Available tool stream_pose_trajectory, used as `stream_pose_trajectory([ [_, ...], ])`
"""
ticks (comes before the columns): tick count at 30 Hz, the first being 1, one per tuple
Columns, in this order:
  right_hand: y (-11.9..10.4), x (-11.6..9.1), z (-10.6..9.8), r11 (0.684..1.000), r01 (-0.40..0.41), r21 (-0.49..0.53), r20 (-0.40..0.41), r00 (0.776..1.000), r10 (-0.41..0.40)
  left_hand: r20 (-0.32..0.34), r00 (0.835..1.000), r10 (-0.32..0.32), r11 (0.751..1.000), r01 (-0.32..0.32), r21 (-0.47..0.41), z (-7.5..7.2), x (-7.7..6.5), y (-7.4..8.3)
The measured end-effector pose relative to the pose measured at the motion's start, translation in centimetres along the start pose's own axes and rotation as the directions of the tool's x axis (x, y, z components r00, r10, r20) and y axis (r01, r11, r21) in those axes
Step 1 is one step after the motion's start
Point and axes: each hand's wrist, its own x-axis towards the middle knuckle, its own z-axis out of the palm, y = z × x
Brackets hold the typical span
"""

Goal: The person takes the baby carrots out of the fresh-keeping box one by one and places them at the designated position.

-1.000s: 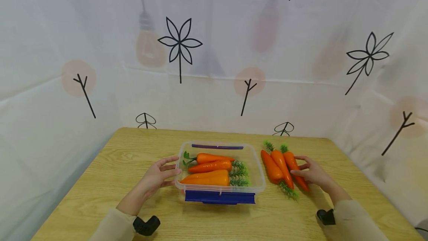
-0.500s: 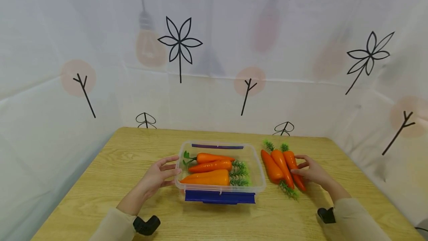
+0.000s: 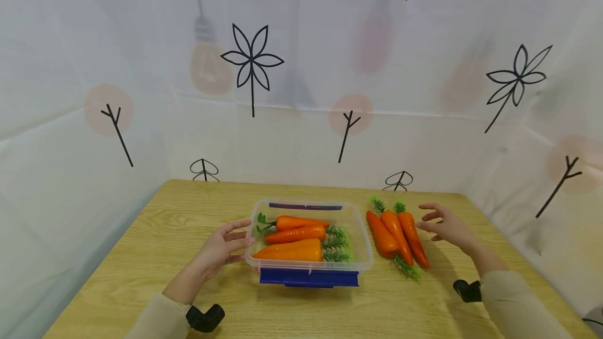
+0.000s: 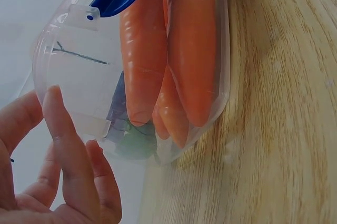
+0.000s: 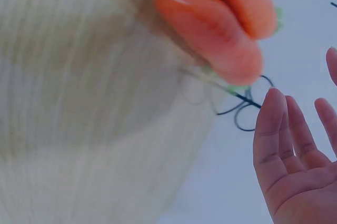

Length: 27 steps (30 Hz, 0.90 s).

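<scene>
A clear plastic container (image 3: pixel 363 234) with blue clasps stands in the middle of the table, several carrots (image 3: pixel 296 233) lying inside it. At its left wall is my left hand (image 3: pixel 226 245), fingers spread and fingertips touching the rim, as the left wrist view (image 4: pixel 63 166) also shows. To the right of the container, three carrots lie side by side; the rightmost carrot (image 3: pixel 414 239) is nearest to my right hand (image 3: pixel 447 226). That hand is raised a little to the right of it, holding nothing, its fingers loosely extended and apart from the carrot.
The wooden table (image 3: pixel 198 208) runs back to a white curtain (image 3: pixel 301 145) printed with plants and bulbs. The container's near blue clasp (image 3: pixel 309 277) hangs down at its front. Black camera mounts (image 3: pixel 205 318) sit on both wrists.
My right hand has let go of the rightmost carrot and moved up and right. That carrot has shifted slightly left, closer against its neighbour. The left hand stays at the container.
</scene>
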Motion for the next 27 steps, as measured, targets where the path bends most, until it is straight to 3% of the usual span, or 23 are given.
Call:
stream_pose_trajectory([
  [14, -3.5, 0.9, -1.2, 0.998, 0.052, -0.030, 0.028, 0.998, -0.051, -0.001, 1.000, 0.003, 1.000, -0.003, 0.002, -0.1, 0.1, -0.1],
  [27, -7.1, 2.1, -1.0, 0.992, 0.112, -0.061, 0.068, 0.992, -0.108, 0.009, 1.000, 0.002, 1.000, -0.002, -0.002, 0.0, -0.1, 0.1],
])
